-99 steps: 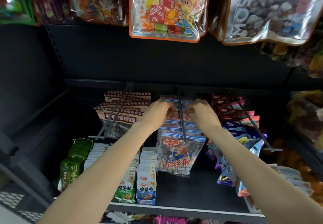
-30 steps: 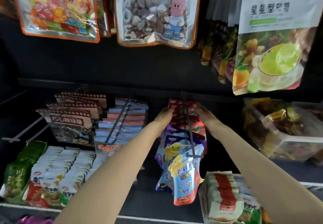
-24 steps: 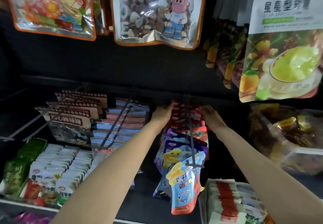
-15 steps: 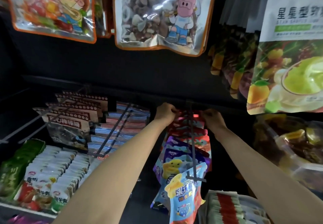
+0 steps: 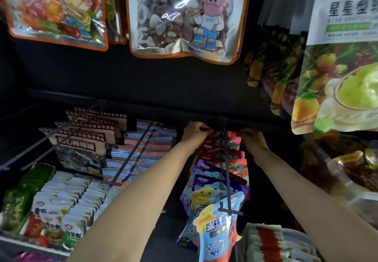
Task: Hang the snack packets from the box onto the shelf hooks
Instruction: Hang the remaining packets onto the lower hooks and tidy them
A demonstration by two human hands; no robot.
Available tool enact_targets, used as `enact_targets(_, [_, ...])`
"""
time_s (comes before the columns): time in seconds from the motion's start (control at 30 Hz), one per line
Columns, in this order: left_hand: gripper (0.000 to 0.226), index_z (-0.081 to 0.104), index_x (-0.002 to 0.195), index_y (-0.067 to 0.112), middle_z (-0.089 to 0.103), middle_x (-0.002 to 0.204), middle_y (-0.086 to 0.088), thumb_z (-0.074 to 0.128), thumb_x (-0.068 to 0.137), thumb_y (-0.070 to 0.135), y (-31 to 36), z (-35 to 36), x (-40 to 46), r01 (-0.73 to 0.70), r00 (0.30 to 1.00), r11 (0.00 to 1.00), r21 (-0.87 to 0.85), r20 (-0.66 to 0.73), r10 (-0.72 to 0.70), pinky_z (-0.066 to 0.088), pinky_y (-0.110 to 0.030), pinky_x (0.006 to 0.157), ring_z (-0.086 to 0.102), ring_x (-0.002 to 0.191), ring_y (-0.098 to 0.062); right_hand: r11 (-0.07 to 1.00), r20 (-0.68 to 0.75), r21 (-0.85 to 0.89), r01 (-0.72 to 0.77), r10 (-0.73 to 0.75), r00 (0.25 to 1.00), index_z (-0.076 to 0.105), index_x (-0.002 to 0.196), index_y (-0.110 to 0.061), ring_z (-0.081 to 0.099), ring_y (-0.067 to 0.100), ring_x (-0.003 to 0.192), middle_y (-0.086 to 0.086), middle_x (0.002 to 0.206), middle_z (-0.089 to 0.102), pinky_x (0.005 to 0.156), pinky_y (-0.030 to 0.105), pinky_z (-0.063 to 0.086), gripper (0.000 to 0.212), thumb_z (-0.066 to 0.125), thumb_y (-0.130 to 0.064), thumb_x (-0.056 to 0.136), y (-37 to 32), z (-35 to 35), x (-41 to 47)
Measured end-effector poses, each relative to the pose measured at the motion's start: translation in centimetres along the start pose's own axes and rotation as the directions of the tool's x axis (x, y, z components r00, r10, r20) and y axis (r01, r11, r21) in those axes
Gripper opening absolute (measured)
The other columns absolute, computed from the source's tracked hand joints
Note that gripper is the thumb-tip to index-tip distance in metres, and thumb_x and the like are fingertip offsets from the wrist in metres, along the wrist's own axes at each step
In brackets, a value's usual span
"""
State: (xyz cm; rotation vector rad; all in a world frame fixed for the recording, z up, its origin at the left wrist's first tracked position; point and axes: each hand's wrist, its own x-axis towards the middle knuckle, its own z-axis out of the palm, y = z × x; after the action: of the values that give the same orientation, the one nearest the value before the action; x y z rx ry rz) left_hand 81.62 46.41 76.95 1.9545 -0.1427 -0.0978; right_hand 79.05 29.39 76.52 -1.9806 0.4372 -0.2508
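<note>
Head view: hands (image 5: 195,132) on red packets (image 5: 219,146).

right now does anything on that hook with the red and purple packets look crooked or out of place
Mostly tidy. The front blue packet on the hook hangs tilted, its lower end swung left, unlike the red packets behind. Both the left hand and right hand are at the back of that hook. Nothing looks spilled or torn.

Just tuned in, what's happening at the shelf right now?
A person is reaching both arms deep into the lower shelf. The left hand and right hand sit either side of the black hook, at its back end, on the red packets hung there. Purple and blue packets hang nearer the hook's front tip. No box is in view.
</note>
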Motion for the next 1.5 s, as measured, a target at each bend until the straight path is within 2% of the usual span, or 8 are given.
enact_targets(0.13, [0.040, 0.053, 0.123, 0.011, 0.058, 0.118, -0.007, 0.049, 0.095, 0.039, 0.1, 0.2, -0.3, 0.084, 0.996, 0.993, -0.081, -0.001, -0.084, 0.042, -0.028, 0.083, 0.055, 0.108, -0.022, 0.999, 0.022, 0.040, -0.011, 0.010, 1.000, 0.065, 0.083, -0.008, 0.062, 0.037, 0.096, 0.021, 0.097, 0.066, 0.084, 0.045, 0.049, 0.020, 0.049, -0.015, 0.092, 0.1, 0.1, -0.4])
enact_targets(0.37, [0.036, 0.057, 0.118, 0.007, 0.061, 0.117, -0.012, 0.050, 0.096, 0.035, 0.2, 0.4, -0.2, 0.047, 0.996, 0.994, -0.102, -0.075, -0.055, 0.047, -0.033, 0.088, 0.058, 0.106, -0.025, 0.995, 0.039, 0.101, -0.028, 0.024, 0.999, 0.064, 0.090, -0.009, 0.063, 0.031, 0.095, 0.015, 0.098, 0.067, 0.091, 0.046, 0.050, 0.023, 0.045, -0.020, 0.097, 0.1, 0.6, -0.5])
enact_targets(0.57, [0.038, 0.055, 0.122, 0.009, 0.059, 0.121, -0.009, 0.050, 0.096, 0.036, 0.0, -0.1, -0.7, 0.037, 0.999, 0.996, -0.079, -0.018, -0.039, 0.042, -0.028, 0.085, 0.056, 0.110, -0.023, 0.997, 0.015, 0.078, -0.025, 0.024, 1.000, 0.055, 0.126, -0.008, 0.056, 0.031, 0.111, 0.010, 0.119, 0.061, 0.096, 0.041, 0.045, 0.035, 0.042, -0.028, 0.100, 0.0, 0.8, -0.6])
enact_targets(0.73, [0.034, 0.056, 0.125, 0.013, 0.058, 0.127, -0.008, 0.049, 0.097, 0.031, -0.9, -0.5, -1.5, -0.055, 0.997, 0.998, 0.038, -0.044, 0.056, 0.044, -0.029, 0.093, 0.055, 0.115, -0.021, 0.982, 0.003, -0.129, 0.136, -0.137, 0.991, 0.048, 0.128, -0.010, 0.057, 0.030, 0.113, 0.011, 0.123, 0.060, 0.095, 0.040, 0.046, 0.041, 0.052, -0.033, 0.095, 0.7, 0.1, -1.6])
enact_targets(0.87, [0.030, 0.057, 0.125, 0.012, 0.058, 0.128, -0.007, 0.047, 0.098, 0.021, -1.5, -0.9, -1.8, -0.097, 0.990, 0.986, 0.135, -0.087, 0.110, 0.040, -0.021, 0.087, 0.055, 0.116, -0.019, 0.861, 0.068, -0.370, 0.349, -0.349, 0.935, 0.063, 0.114, -0.008, 0.062, 0.024, 0.105, 0.009, 0.115, 0.066, 0.080, 0.025, 0.046, 0.023, 0.056, -0.016, 0.094, 0.8, -0.6, -2.2])
enact_targets(1.07, [0.023, 0.061, 0.116, 0.009, 0.060, 0.123, -0.007, 0.052, 0.096, 0.013, -0.8, -0.7, -1.1, -0.139, 0.977, 0.956, 0.257, -0.123, 0.175, 0.039, -0.016, 0.083, 0.057, 0.112, -0.018, 0.792, 0.151, -0.418, 0.445, -0.422, 0.894, 0.071, 0.099, -0.002, 0.067, 0.022, 0.091, 0.011, 0.102, 0.070, 0.076, 0.021, 0.047, 0.015, 0.060, -0.008, 0.090, 0.3, -1.1, -2.3])
enact_targets(1.33, [0.029, 0.068, 0.109, 0.007, 0.067, 0.112, -0.008, 0.061, 0.090, 0.029, -0.4, -1.0, -1.3, -0.146, 0.987, 0.964, 0.222, -0.032, 0.157, 0.042, -0.020, 0.081, 0.061, 0.104, -0.017, 0.807, 0.108, -0.423, 0.411, -0.406, 0.908, 0.072, 0.097, -0.002, 0.066, 0.022, 0.089, 0.011, 0.099, 0.071, 0.074, 0.023, 0.046, 0.014, 0.063, -0.006, 0.088, 0.8, -0.5, -1.3])
enact_targets(1.5, [0.025, 0.065, 0.112, 0.006, 0.064, 0.117, -0.008, 0.060, 0.091, 0.019, -1.2, -1.7, -1.1, -0.101, 0.995, 0.951, 0.294, 0.027, 0.097, 0.043, -0.021, 0.082, 0.060, 0.108, -0.020, 0.852, 0.140, -0.365, 0.376, -0.350, 0.926, 0.072, 0.096, -0.004, 0.064, 0.017, 0.085, 0.008, 0.098, 0.070, 0.077, 0.027, 0.050, 0.013, 0.063, -0.009, 0.088, 0.9, -0.7, -1.0])
